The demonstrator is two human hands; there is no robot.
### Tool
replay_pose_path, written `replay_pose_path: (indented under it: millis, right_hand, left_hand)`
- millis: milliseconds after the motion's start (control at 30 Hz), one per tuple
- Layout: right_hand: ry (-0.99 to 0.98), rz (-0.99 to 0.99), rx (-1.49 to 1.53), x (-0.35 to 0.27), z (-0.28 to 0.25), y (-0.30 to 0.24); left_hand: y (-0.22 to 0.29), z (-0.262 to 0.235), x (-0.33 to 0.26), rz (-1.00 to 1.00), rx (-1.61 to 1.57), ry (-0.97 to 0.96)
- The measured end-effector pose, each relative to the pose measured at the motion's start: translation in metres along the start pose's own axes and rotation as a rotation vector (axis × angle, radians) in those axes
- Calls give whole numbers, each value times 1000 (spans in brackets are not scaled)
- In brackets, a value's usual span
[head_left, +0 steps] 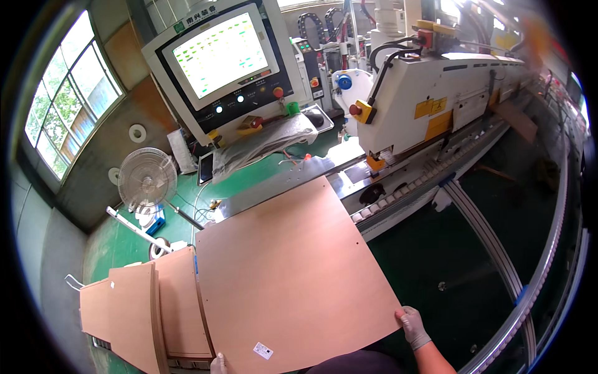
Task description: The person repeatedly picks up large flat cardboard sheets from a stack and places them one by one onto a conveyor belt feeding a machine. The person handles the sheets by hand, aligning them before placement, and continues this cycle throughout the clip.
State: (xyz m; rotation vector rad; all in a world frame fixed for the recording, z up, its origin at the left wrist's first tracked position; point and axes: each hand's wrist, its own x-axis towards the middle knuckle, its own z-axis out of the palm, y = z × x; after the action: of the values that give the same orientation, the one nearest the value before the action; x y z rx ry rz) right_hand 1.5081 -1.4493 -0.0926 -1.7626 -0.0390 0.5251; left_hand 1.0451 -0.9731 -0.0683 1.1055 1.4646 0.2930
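A large square wood-coloured board (286, 268) spans the middle of the view, with a small white label (263, 351) near its near edge and small holes along its sides. My right hand (412, 327), in a pale glove, grips its near right corner, thumb on top. At the near left corner my left hand (218, 364), also gloved, holds the edge; most of it is cut off by the lower rim. The board's far edge lies over the metal table (268, 193) at the infeed of a long white edge banding machine (423, 103).
Stacked boards (134, 311) stand at the left. Beyond them are a round fan (147, 181) and a white bar (137, 229). A control screen (219, 55) with buttons faces me. A curved metal rail (548, 274) and a support beam (486, 230) run along the right.
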Motion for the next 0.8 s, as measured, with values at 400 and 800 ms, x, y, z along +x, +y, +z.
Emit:
replay_pose_path:
  millis: [400, 800]
  right_hand:
    - [88, 382, 1231, 41, -30, 4]
    - [296, 111, 1266, 144, -177, 4]
  left_hand:
    - [-10, 97, -33, 47, 35, 5]
    - [1, 249, -79, 109, 30, -470]
